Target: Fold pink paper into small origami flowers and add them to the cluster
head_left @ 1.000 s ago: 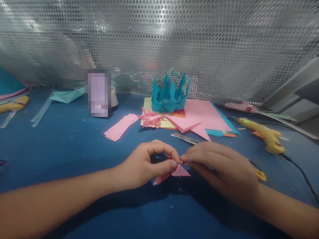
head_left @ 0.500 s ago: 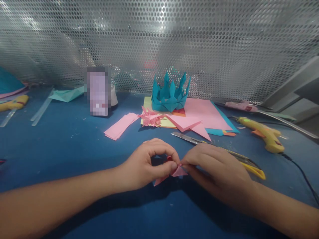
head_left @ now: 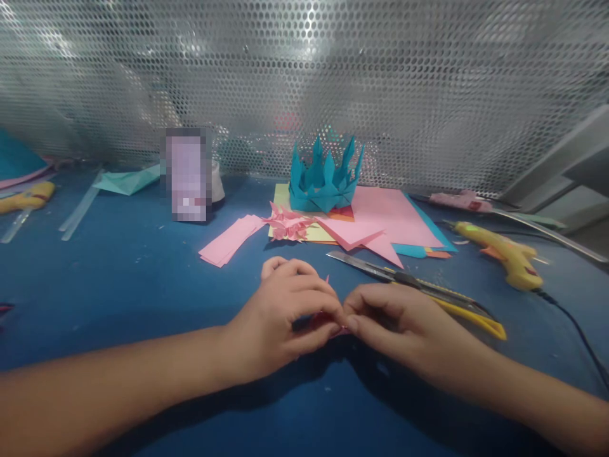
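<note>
My left hand (head_left: 285,314) and my right hand (head_left: 404,327) meet low over the blue table (head_left: 118,279), fingertips touching. Both pinch a small folded pink paper piece (head_left: 328,320), which is almost fully hidden between the fingers; only slivers of pink show. Just behind my right hand lies a yellow-handled utility knife (head_left: 428,295) with its blade pointing left.
A teal folded paper crown (head_left: 326,178) stands on pink, yellow and teal sheets (head_left: 394,222) at the back. Folded pink pieces (head_left: 288,225) and pink strips (head_left: 231,240) lie left of them. A yellow glue gun (head_left: 507,254) with cord lies right. A perforated metal screen (head_left: 304,82) closes the back.
Both hands have dropped closer to the table and closed over the pink piece, hiding the flaps that showed before. My right hand drew back, uncovering more of the knife.
</note>
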The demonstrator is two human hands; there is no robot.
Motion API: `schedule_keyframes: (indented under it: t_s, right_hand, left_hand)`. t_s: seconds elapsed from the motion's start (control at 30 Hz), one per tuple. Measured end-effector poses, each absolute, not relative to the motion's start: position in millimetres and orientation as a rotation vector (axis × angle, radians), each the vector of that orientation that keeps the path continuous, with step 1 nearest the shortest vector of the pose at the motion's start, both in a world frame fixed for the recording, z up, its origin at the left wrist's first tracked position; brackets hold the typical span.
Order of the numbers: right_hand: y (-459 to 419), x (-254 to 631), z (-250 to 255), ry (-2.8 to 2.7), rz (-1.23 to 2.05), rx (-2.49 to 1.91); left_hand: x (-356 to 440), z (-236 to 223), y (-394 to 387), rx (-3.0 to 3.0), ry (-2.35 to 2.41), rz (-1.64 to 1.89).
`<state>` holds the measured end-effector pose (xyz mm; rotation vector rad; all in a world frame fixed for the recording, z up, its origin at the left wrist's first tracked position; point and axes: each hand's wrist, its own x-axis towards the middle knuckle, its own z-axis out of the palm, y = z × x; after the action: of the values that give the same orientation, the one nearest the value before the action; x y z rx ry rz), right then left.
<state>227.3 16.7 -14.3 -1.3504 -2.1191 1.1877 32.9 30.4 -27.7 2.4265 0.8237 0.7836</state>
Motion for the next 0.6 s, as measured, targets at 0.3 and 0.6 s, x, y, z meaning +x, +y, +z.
schedule_keyframes:
  t_s: [0.3, 0.6]
  right_hand:
    - [22, 232, -17, -1.986, 1.067, -1.273]
    - [24, 239, -19, -2.261, 0.061, -0.835]
  left_hand:
    - [33, -31, 36, 2.091, 0.885, 0.841]
    - [36, -37, 39, 1.376, 0.755, 0.695]
